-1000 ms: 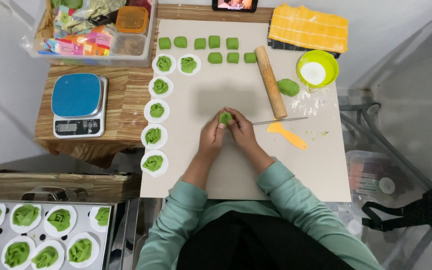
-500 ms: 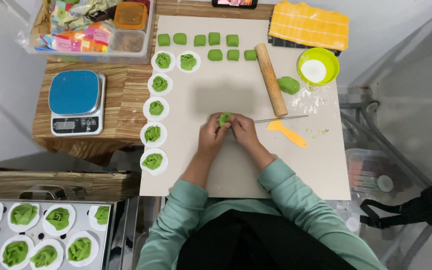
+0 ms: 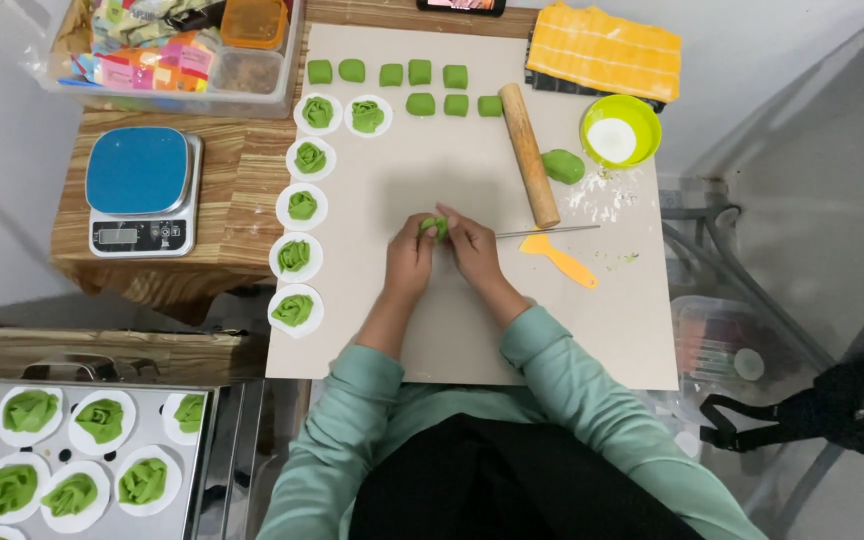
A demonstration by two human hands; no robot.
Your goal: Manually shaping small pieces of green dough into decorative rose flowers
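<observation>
soft, even daylight fills a bright overhead view; shadows under the rolling pin (image 3: 529, 153) are faint, glare streaks the glass table (image 3: 812, 250) at right, and focus holds sharp throughout.

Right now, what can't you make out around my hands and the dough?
- Dough piece, head view: mostly covered by the left hand and right hand; its shape is unclear.
- Tray of shaped pieces: cut off by the left and bottom edges.
- Knife: its handle end is hidden behind the right hand.
- Scale display: too small to read.
</observation>
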